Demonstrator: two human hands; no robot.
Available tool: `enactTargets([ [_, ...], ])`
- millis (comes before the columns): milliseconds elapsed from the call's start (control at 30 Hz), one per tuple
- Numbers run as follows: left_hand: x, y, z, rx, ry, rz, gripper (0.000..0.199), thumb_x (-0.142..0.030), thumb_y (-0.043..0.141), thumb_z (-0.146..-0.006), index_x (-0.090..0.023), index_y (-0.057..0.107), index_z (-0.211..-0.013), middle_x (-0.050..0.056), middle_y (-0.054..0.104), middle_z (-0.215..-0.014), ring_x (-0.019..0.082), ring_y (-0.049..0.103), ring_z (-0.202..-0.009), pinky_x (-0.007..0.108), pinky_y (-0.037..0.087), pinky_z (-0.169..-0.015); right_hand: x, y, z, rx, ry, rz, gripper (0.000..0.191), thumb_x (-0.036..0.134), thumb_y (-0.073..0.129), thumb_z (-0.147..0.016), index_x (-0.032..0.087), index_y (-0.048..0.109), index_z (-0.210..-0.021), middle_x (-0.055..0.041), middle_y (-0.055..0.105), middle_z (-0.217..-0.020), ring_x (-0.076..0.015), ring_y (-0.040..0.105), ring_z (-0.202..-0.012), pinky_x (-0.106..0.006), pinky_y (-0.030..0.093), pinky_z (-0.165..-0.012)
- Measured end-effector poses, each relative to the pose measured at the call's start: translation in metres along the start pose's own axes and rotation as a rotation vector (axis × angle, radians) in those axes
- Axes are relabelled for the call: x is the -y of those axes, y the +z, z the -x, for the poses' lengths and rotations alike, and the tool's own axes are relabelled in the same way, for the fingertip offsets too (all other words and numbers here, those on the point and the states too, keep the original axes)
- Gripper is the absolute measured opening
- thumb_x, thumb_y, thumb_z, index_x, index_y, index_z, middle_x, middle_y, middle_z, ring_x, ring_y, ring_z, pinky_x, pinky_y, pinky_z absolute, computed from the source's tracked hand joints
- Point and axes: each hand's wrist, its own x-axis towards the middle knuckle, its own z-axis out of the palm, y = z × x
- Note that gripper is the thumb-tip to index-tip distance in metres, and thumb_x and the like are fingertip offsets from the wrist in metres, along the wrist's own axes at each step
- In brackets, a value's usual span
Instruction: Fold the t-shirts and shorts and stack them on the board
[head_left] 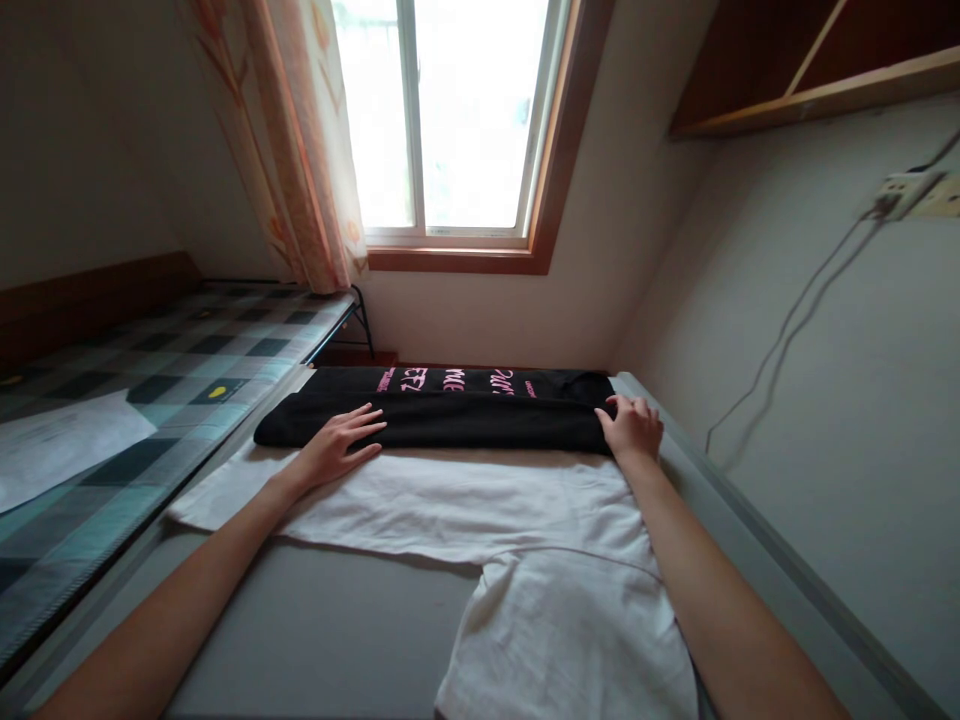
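Note:
A black T-shirt part (480,425) with pink lettering lies folded across the far end of the table, its near edge a smooth fold. White T-shirt fabric (442,505) spreads out on the near side, with a sleeve (574,630) reaching toward me; whether black and white are one garment I cannot tell. My left hand (341,445) rests flat, fingers apart, on the black fold's left part and the white cloth. At the fold's right end, my right hand (634,428) has its thumb and curled fingers closed on the black fabric.
The grey table (330,620) stands beside a bed with a checked mattress (247,340) and a paper sheet (67,445). Beyond are an orange curtain (296,150) and a window (472,120). A cable (780,340) hangs along the right wall below a shelf (817,95).

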Motion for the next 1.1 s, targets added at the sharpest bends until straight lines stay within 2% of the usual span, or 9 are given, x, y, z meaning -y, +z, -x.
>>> enactTargets([
  [100, -0.001, 0.001, 0.0, 0.005, 0.03, 0.008, 0.044, -0.05, 0.055, -0.088, -0.025, 0.067, -0.121, 0.007, 0.057, -0.138, 0.028, 0.045, -0.134, 0.047, 0.039, -0.109, 0.008, -0.006, 0.003, -0.043, -0.074, 0.088, 0.025, 0.031, 0.053, -0.086, 0.017, 0.071, -0.098, -0.0159, 0.061, -0.11, -0.0315, 0.047, -0.104, -0.042, 0.035, -0.083],
  [233, -0.006, -0.003, -0.001, -0.052, 0.098, -0.011, 0.028, -0.039, 0.053, -0.091, -0.026, 0.075, -0.104, 0.007, 0.068, -0.121, 0.024, 0.061, -0.114, 0.043, 0.047, -0.1, 0.022, -0.011, 0.007, -0.06, -0.215, 0.03, 0.032, 0.033, 0.045, -0.091, 0.017, 0.071, -0.101, -0.0144, 0.061, -0.113, -0.0292, 0.047, -0.106, -0.042, 0.032, -0.09],
  [367, -0.012, -0.004, -0.002, -0.063, 0.109, -0.009, 0.028, -0.035, 0.051, -0.092, -0.024, 0.075, -0.1, 0.008, 0.071, -0.11, 0.021, 0.065, -0.101, 0.039, 0.05, -0.093, 0.024, -0.005, 0.009, -0.034, -0.09, -0.031, 0.037, 0.03, 0.042, -0.091, 0.016, 0.07, -0.111, -0.0161, 0.061, -0.116, -0.0297, 0.05, -0.104, -0.042, 0.036, -0.087],
  [500, -0.009, 0.0, -0.002, -0.081, 0.095, 0.005, 0.028, -0.037, 0.051, -0.092, -0.024, 0.074, -0.101, 0.008, 0.071, -0.11, 0.021, 0.065, -0.1, 0.037, 0.051, -0.091, 0.011, 0.003, 0.006, 0.032, 0.037, -0.076, 0.04, 0.026, 0.043, -0.087, 0.014, 0.068, -0.116, -0.0177, 0.063, -0.111, -0.0285, 0.056, -0.1, -0.04, 0.041, -0.085],
  [667, -0.005, 0.003, -0.001, -0.102, 0.075, 0.037, 0.029, -0.038, 0.052, -0.092, -0.023, 0.073, -0.104, 0.008, 0.071, -0.109, 0.021, 0.065, -0.1, 0.037, 0.05, -0.091, -0.001, 0.009, -0.003, 0.174, 0.046, -0.109, 0.04, 0.028, 0.043, -0.086, 0.017, 0.07, -0.114, -0.0155, 0.068, -0.107, -0.0295, 0.058, -0.097, -0.04, 0.044, -0.083],
  [833, -0.009, 0.0, -0.002, -0.094, 0.048, 0.063, 0.03, -0.042, 0.052, -0.091, -0.024, 0.074, -0.102, 0.007, 0.071, -0.109, 0.021, 0.065, -0.101, 0.037, 0.049, -0.092, 0.001, 0.008, -0.001, 0.183, 0.075, -0.104, 0.04, 0.025, 0.043, -0.087, 0.022, 0.072, -0.112, -0.0143, 0.068, -0.106, -0.0291, 0.057, -0.095, -0.041, 0.043, -0.081],
  [967, -0.007, 0.002, -0.001, -0.095, -0.018, 0.059, 0.038, -0.042, 0.042, -0.095, -0.024, 0.075, -0.1, 0.007, 0.07, -0.113, 0.021, 0.063, -0.106, 0.037, 0.046, -0.095, 0.01, 0.003, 0.006, 0.069, 0.01, 0.004, 0.037, 0.022, 0.045, -0.087, 0.021, 0.073, -0.111, -0.0165, 0.061, -0.119, -0.0321, 0.05, -0.105, -0.044, 0.038, -0.083],
  [1100, 0.001, 0.009, 0.0, -0.131, -0.232, -0.087, 0.043, -0.043, 0.036, -0.096, -0.026, 0.068, -0.12, 0.008, 0.06, -0.134, 0.026, 0.051, -0.127, 0.044, 0.037, -0.104, 0.017, -0.001, 0.007, 0.044, -0.181, -0.022, 0.037, 0.023, 0.041, -0.092, 0.019, 0.072, -0.111, -0.0136, 0.064, -0.12, -0.029, 0.051, -0.111, -0.043, 0.035, -0.092],
])
